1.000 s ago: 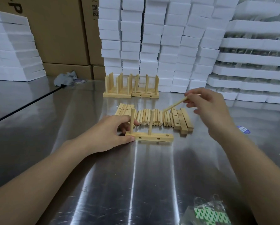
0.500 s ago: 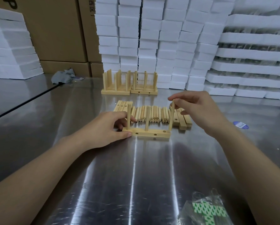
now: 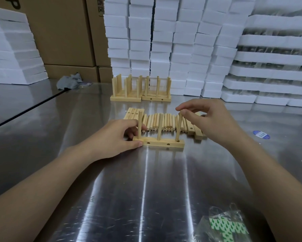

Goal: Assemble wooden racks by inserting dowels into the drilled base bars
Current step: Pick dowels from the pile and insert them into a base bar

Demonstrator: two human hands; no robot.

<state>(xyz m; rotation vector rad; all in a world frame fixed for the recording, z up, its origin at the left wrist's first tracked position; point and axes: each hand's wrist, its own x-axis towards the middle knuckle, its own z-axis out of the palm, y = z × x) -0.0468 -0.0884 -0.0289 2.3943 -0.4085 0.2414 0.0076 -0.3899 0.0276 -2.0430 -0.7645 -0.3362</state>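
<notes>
Head view: left hand (image 3: pixel 115 138) pinches the base bar's (image 3: pixel 161 144) end on the bench (image 3: pixel 146 189), right hand (image 3: pixel 211 123) pinches the top of the third dowel (image 3: pixel 179 128), which leans in its hole, so pushing off-axis could jam it or tip the bar.

One head-worn view looks forward and down, close over the base bar (image 3: pixel 158 144), facing stacked white boxes (image 3: pixel 164 41)
</notes>
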